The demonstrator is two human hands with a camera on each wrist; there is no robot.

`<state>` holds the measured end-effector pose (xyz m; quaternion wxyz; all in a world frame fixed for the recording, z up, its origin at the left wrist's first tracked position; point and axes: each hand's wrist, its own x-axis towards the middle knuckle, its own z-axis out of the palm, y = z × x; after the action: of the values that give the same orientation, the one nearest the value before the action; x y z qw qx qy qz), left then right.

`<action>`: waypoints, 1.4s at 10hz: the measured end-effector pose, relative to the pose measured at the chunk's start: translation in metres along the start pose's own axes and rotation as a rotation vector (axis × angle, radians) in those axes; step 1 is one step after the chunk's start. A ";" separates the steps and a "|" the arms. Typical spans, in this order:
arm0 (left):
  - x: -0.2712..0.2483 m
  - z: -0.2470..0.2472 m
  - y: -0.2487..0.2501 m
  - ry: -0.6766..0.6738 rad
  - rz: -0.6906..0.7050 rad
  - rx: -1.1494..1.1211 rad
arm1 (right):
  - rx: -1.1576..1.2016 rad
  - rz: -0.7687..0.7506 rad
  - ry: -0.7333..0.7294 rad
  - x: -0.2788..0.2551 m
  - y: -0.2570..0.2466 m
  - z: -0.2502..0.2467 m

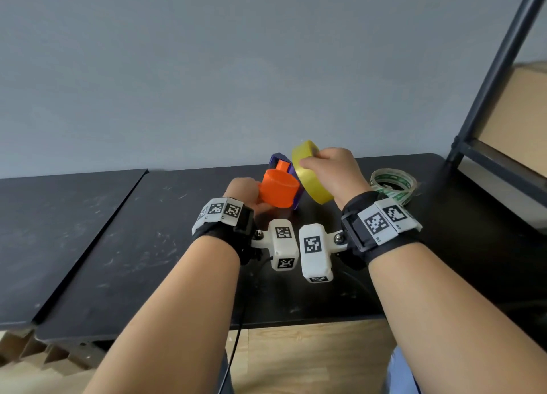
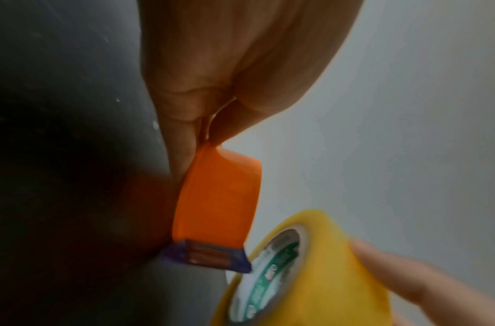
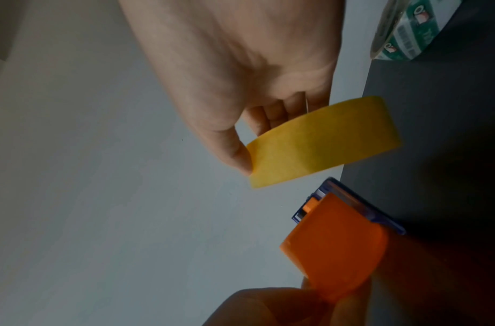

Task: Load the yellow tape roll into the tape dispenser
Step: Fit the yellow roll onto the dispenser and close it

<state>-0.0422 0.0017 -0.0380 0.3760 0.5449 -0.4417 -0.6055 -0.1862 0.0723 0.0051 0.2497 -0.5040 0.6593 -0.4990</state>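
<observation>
Pinching the yellow tape roll by its rim, thumb on one side and fingers curled over the other: right hand, raised off the table. Gripping the tape dispenser by its handle end, fingers wrapped tight around the orange plastic: left hand, holding it up with the broad orange hub turned toward the roll.

Tilted on edge, the roll, its open core with green-printed inner liner facing the hub in the left wrist view, and lying just to the right of the dispenser, slightly above and behind it. Near but not touching, going by the right wrist view, where a gap shows between the yellow band and the purple frame. Probably what the next move turns on: lining the core's axis up with the hub's axis, then sliding the roll leftward over the hub. Nearer to that gap, the right hand; merely steadying, the left.

Underneath, a black tabletop, scuffed with pale marks. Lying flat to the right of the hands, a clear tape roll with green print. Behind, a plain grey wall; at far right, a black metal shelf frame with a cardboard box on it.
</observation>
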 end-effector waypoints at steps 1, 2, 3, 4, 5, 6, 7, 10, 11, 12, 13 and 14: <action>0.007 -0.004 -0.005 -0.013 -0.046 0.137 | -0.022 -0.010 -0.008 -0.001 0.000 0.001; -0.014 -0.007 0.004 0.023 0.181 0.882 | -0.052 -0.017 -0.027 -0.004 -0.001 0.003; -0.013 -0.005 0.008 0.121 0.276 0.690 | -0.073 -0.030 -0.027 -0.006 -0.005 0.002; -0.013 -0.001 0.019 0.168 0.388 0.375 | -0.062 -0.056 0.010 -0.007 -0.016 0.000; -0.022 0.002 0.033 0.094 0.463 0.271 | 0.035 -0.040 0.037 -0.009 -0.031 -0.004; -0.023 -0.001 0.041 0.073 0.498 0.261 | 0.135 0.025 0.068 -0.009 -0.041 -0.006; -0.032 -0.005 0.048 -0.063 0.536 0.235 | 0.282 0.075 0.094 -0.010 -0.047 -0.009; -0.051 -0.019 0.059 -0.057 0.590 0.219 | 0.532 0.172 0.063 -0.013 -0.041 -0.007; -0.051 -0.020 0.060 0.032 0.642 0.267 | 0.412 0.080 0.085 -0.012 -0.042 -0.009; -0.049 -0.017 0.060 0.176 0.720 0.457 | 0.299 -0.041 0.118 -0.006 -0.037 -0.008; -0.049 -0.012 0.058 0.268 0.774 0.570 | 0.232 -0.107 0.118 -0.004 -0.032 -0.005; -0.049 -0.007 0.055 0.336 0.830 0.634 | 0.093 -0.200 0.090 -0.003 -0.026 0.001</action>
<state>-0.0309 0.0286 0.0299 0.4659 0.5009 -0.7142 -0.1481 -0.1740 0.0748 0.0280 0.1920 -0.5321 0.5925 -0.5736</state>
